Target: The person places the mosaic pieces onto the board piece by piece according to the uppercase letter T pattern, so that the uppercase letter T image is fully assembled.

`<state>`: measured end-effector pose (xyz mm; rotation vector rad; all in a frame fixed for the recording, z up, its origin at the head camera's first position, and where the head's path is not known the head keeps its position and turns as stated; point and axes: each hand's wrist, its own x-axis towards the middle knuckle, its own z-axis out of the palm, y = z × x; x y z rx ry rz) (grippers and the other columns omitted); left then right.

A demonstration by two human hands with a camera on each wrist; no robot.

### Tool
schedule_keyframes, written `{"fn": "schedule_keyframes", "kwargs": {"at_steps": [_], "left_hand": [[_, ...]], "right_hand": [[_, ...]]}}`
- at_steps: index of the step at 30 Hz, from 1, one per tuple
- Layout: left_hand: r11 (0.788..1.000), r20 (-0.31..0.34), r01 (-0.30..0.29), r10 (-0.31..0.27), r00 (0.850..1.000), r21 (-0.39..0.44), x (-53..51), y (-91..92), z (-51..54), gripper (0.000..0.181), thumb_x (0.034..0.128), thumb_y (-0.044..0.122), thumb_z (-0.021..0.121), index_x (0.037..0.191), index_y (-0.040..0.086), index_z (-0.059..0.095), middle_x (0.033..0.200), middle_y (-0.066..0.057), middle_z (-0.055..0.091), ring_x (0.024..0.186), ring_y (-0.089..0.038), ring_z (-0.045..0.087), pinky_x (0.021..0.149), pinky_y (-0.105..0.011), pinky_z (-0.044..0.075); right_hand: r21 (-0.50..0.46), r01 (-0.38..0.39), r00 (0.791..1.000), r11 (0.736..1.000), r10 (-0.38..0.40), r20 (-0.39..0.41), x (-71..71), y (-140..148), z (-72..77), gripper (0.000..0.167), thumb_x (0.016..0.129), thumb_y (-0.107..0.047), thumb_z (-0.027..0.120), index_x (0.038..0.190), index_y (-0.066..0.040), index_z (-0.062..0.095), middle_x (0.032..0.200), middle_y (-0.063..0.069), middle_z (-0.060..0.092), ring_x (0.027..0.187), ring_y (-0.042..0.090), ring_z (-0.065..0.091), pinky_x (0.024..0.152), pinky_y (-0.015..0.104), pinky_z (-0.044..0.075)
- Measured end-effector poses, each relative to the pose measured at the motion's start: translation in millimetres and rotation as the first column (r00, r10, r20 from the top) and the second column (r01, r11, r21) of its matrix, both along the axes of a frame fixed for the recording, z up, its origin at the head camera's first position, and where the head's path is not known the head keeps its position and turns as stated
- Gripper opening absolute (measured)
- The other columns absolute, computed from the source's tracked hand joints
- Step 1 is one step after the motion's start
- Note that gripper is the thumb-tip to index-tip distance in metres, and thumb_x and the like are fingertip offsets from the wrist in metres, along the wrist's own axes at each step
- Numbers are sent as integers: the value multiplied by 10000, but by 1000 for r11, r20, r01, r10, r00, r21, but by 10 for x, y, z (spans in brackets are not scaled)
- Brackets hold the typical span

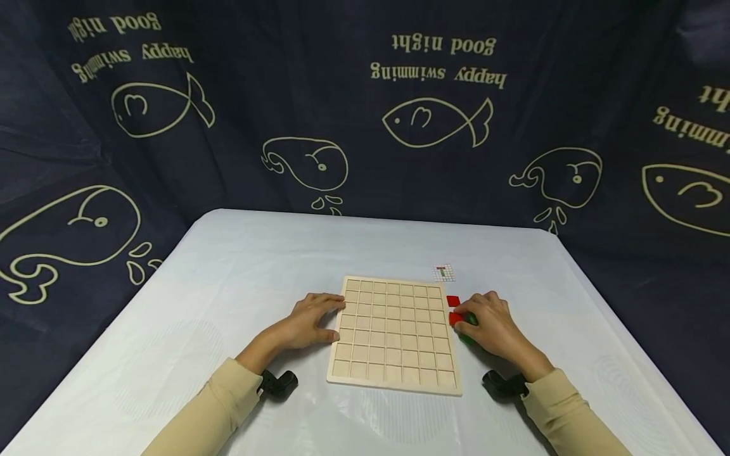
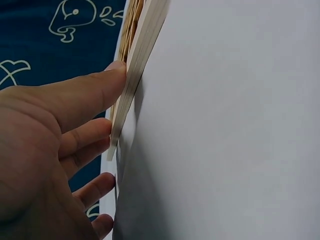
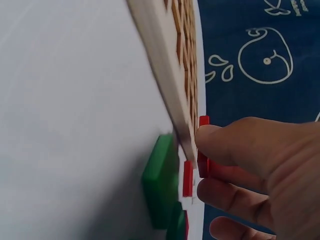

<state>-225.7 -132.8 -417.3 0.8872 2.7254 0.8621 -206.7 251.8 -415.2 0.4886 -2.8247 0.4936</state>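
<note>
Head view, left to right: beige sleeve (image 1: 208,405), black wrist camera (image 1: 277,385), then left hand (image 1: 310,322). Its fingers are spread apart, thumb and fingertips against the left edge of the wooden grid board (image 1: 393,332); left wrist view confirms contact, no grip round it. Board lies flat mid-table, squares bare. White table (image 1: 274,253) under everything, dark fish-print cloth (image 1: 245,82) behind. Small printed card (image 1: 443,273) with a red and green T sits off the board's far right corner. Just below it, a loose red tile (image 1: 453,301) near the right edge. Next, right hand (image 1: 492,324): thumb and finger pinching a red tile on edge (image 3: 202,167), right beside the board. Green blocks (image 3: 161,185) on the table under that hand. Second black wrist camera (image 1: 504,385) beyond.
</note>
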Motion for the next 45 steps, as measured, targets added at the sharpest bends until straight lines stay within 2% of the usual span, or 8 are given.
{"fn": "schedule_keyframes", "kwargs": {"at_steps": [8,13,24,34,39,45], "left_hand": [[1000,-61,-4,4,998,-6,116,-3,-19,613,822,291,712,1354,79,493,1463,-71,422,1343,-338,323,1055,-589,229],[1000,-64,-11,11,998,4,174,-6,-24,606,823,283,711,1350,75,497,1462,-81,421,1341,-335,324,1054,-587,229],[1000,-70,-13,15,997,21,243,-5,-19,602,815,263,717,1337,54,503,1450,-87,430,1329,-337,331,1052,-592,227],[993,-25,-11,14,1000,116,251,-26,-80,593,802,237,732,1327,62,518,1432,-69,439,1304,-297,337,1041,-553,240],[987,16,-10,8,1000,162,246,-32,-108,560,817,222,720,1318,65,524,1425,-48,436,1315,-281,322,1059,-562,224],[982,24,-17,12,1000,189,246,-27,-127,542,815,207,720,1307,75,534,1413,-31,446,1307,-273,329,1055,-555,227]], "right_hand": [[-25,-56,998,998,55,-27,16,-109,75,232,782,-202,752,985,-95,715,907,36,628,907,229,456,803,424,300],[-25,-79,996,997,78,-46,7,-210,116,213,777,-186,754,966,-96,715,897,23,631,893,212,454,792,412,299],[-25,-117,993,993,117,-18,-58,-393,159,232,793,-217,740,991,-99,716,908,10,639,897,187,431,816,411,286],[-10,-178,983,984,177,-42,-149,-612,189,220,786,-230,752,974,-123,714,906,-13,637,863,155,417,818,401,293],[-8,-177,984,984,177,-22,-192,-719,193,211,786,-231,747,966,-124,717,895,-15,632,863,150,414,796,377,288],[-10,-180,984,984,180,-6,-237,-823,186,212,781,-239,749,957,-125,717,893,-20,636,856,150,418,797,369,290]]}}
